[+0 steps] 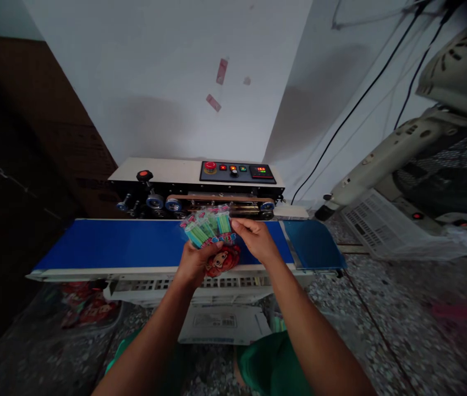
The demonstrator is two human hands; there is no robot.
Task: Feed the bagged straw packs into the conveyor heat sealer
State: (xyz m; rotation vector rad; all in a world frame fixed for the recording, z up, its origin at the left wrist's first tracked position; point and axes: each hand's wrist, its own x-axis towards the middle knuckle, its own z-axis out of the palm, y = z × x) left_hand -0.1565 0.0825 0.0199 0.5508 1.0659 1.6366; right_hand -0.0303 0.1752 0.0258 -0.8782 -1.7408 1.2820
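My left hand (pixel 195 263) is closed round a fanned stack of clear plastic packets (pixel 202 230). Green strips show inside them, and a printed red-haired cartoon head (pixel 221 260) hangs at their lower end. With thumb and fingers pinched, my right hand (pixel 256 237) grips the right edge of the rightmost packet. Both hands are above the blue conveyor belt (pixel 134 242) of a band sealing machine (pixel 154 171). The packets' upper ends are just in front of the machine's sealing band.
A control panel (pixel 237 171) with a red knob and lit display tops the machine. Below the belt are a white crate (pixel 150 291) and a carton (pixel 225 324). A bag of red-haired printed pieces (pixel 93 311) lies at lower left. A white basket (pixel 375 220) stands on the right.
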